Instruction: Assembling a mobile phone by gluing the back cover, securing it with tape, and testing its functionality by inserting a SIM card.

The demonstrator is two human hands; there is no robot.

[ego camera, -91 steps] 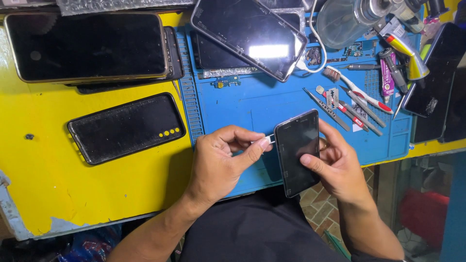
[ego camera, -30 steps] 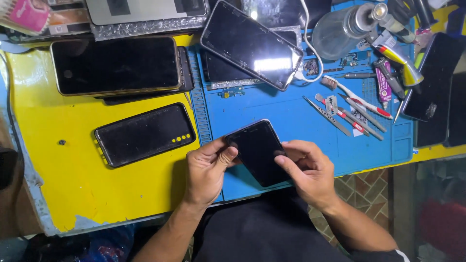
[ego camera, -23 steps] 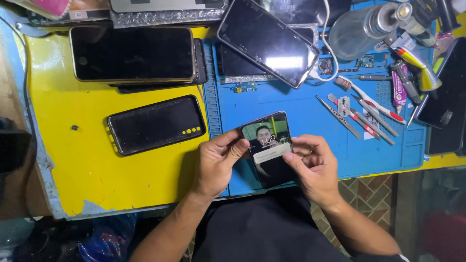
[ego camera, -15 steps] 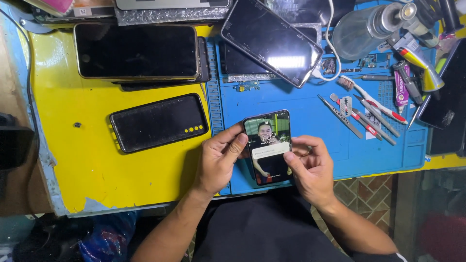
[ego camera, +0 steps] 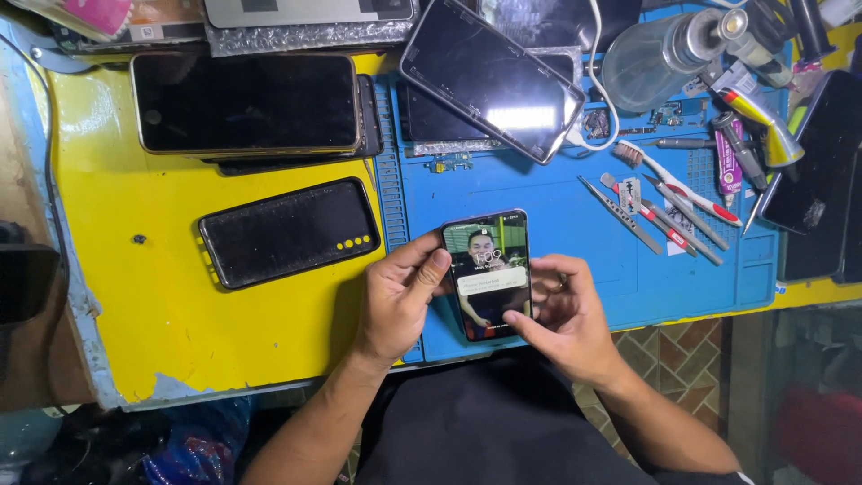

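Checking a lit phone [ego camera: 488, 275] over the blue mat [ego camera: 557, 224], right of the dark phone [ego camera: 289, 232] on yellow. Left hand [ego camera: 400, 296] gripping its left edge, thumb on the glass; right hand [ego camera: 566, 319] cradling the other edge. Probably needing a steady swipe next. Screen glowing, showing a lock picture and a pale banner.

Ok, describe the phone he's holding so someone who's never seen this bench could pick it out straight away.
Start at the blue rubber work mat on the yellow bench top. At its near edge, the left hand and right hand hold a slim dark-framed phone upright between them. It is the only phone with a lit screen; all the others lie dark.
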